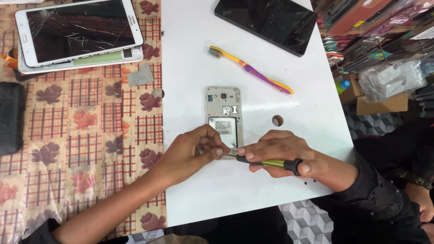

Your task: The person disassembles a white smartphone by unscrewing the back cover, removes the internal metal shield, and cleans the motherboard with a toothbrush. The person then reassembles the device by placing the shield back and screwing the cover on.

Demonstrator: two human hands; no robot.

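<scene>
Low in the frame, the right hand grips a green-handled screwdriver at the lower edge of the opened phone at centre, the left hand pinching there too, so a slipping tip could gouge the exposed battery.

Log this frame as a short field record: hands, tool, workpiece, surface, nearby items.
left hand: steadies the lower end of the phone, fingers pinched near the tool tip
right hand: grips a screwdriver, its tip at the phone's bottom edge
phone: back cover off, lies flat, camera end away from the person
surface: white table beside a patterned cloth
nearby: toothbrush, dark tablet, cracked white tablet
</scene>
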